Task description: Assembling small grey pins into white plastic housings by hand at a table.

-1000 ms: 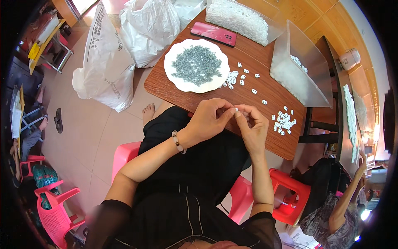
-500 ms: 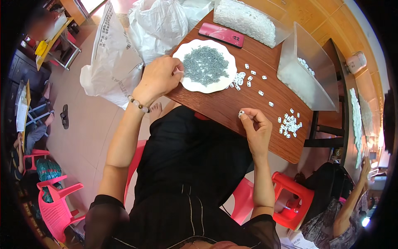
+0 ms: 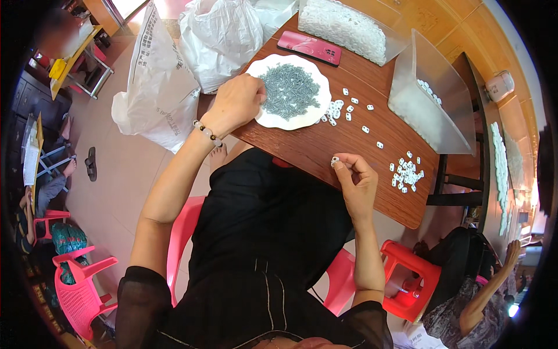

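The right hand point(image 3: 359, 181) pinches a small white oblong plastic piece with a dark hole point(image 3: 335, 160) between thumb and index finger, the tips pressed together on it, just above the near edge of the table. The left hand point(image 3: 237, 102), a beaded bracelet point(image 3: 207, 134) at its wrist, reaches over the left rim of a white scalloped plate point(image 3: 285, 123), its fingers curled at the edge of a heap of slim dark-grey screws point(image 3: 290, 90); whether they grasp any, I cannot tell.

The brown wood-grain table point(image 3: 349, 139) also bears a pink phone point(image 3: 308, 48), loose white two-holed pieces point(image 3: 407, 173) and a clear plastic bin point(image 3: 433, 119). White woven sacks point(image 3: 157, 87) stand on the floor beyond the left hand; a pink plastic chair point(image 3: 84, 291) is at lower left, and a co-worker's arm point(image 3: 494, 291) shows at right.

The pinched piece has its uncovered end pointing away from the person; the thumb covers the rest, so its long axis is unclear. The screws lie with their long axes in mixed directions.
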`<act>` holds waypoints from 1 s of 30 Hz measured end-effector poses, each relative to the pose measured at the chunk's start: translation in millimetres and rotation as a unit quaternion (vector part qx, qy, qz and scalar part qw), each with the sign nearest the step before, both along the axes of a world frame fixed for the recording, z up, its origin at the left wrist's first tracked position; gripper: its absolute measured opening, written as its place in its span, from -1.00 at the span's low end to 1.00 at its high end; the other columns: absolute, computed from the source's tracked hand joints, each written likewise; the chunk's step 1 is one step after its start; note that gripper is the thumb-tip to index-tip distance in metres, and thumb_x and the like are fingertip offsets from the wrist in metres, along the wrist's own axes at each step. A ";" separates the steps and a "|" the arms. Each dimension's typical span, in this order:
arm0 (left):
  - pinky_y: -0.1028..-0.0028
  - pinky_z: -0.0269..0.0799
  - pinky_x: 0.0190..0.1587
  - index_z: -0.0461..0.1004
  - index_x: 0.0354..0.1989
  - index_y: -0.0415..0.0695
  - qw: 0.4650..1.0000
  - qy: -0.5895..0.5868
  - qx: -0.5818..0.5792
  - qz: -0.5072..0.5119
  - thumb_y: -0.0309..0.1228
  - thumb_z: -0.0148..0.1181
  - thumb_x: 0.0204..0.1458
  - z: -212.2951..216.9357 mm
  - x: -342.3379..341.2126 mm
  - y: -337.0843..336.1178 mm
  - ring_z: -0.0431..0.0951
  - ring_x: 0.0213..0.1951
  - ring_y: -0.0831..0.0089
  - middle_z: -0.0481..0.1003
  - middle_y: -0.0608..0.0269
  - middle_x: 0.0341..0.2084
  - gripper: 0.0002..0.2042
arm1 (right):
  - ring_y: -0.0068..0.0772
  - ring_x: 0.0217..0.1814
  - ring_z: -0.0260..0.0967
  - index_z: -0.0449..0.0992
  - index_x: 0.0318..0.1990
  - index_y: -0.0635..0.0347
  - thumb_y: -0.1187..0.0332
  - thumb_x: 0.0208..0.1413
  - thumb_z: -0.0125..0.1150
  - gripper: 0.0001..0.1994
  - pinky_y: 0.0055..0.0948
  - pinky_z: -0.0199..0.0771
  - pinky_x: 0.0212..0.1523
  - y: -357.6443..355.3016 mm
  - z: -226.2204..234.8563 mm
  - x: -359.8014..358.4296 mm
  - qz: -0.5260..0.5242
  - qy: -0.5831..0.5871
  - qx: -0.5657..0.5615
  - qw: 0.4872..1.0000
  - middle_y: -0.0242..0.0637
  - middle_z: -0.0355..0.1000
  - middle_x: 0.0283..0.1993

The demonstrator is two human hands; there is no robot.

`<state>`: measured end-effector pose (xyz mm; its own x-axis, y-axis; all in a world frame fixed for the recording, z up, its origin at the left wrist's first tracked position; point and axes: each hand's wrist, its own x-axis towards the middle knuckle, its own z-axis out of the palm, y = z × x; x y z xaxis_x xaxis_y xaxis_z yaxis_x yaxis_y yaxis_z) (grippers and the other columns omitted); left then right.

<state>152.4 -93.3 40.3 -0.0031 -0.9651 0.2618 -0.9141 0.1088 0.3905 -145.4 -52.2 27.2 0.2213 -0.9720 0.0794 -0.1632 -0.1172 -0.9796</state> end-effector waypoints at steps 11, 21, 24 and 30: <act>0.64 0.28 -0.48 0.53 -0.37 -0.30 0.930 0.366 -0.027 -0.026 -0.45 0.15 0.07 -13.9 -11.2 -29.1 0.39 -0.52 0.73 0.52 0.37 -0.55 -0.86 | -0.84 -0.49 0.13 0.52 -0.29 0.28 0.48 0.14 0.16 -0.93 -0.76 0.11 -0.47 -2.3 -1.7 1.1 0.007 -0.011 -0.008 1.000 -0.58 0.39 -0.46; 0.70 0.38 -0.41 0.52 -0.30 -0.23 0.796 0.598 0.090 0.005 -0.41 0.14 0.13 -4.4 -15.1 -26.7 0.45 -0.51 0.70 0.58 0.23 -0.42 -0.86 | -0.83 -0.48 0.17 0.51 -0.31 0.27 0.47 0.14 0.15 -0.93 -0.75 0.14 -0.46 -10.2 -2.8 7.6 0.009 -0.006 -0.032 0.999 -0.55 0.41 -0.45; 0.71 0.37 -0.42 0.51 -0.29 -0.22 0.769 0.632 0.097 -0.002 -0.39 0.13 0.14 -3.8 -20.1 -23.2 0.45 -0.50 0.72 0.59 0.22 -0.38 -0.86 | -0.82 -0.47 0.19 0.51 -0.30 0.28 0.47 0.14 0.15 -0.93 -0.75 0.15 -0.45 -14.9 5.5 11.2 0.013 0.006 -0.049 0.999 -0.53 0.42 -0.45; 0.73 0.31 -0.43 0.53 -0.25 -0.20 0.733 0.670 0.117 -0.024 -0.38 0.14 0.13 10.3 -47.0 3.9 0.39 -0.53 0.74 0.55 0.36 -0.45 -0.85 | -0.82 -0.44 0.22 0.52 -0.25 0.28 0.47 0.13 0.15 -0.91 -0.75 0.17 -0.44 -21.6 21.9 26.0 0.029 0.004 -0.053 0.998 -0.51 0.45 -0.43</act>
<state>105.4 -89.4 50.6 0.0705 -0.9913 -0.1115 0.3088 -0.0846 0.9473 -119.4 -73.8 49.1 0.2788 -0.9433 0.1800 -0.1601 -0.2304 -0.9598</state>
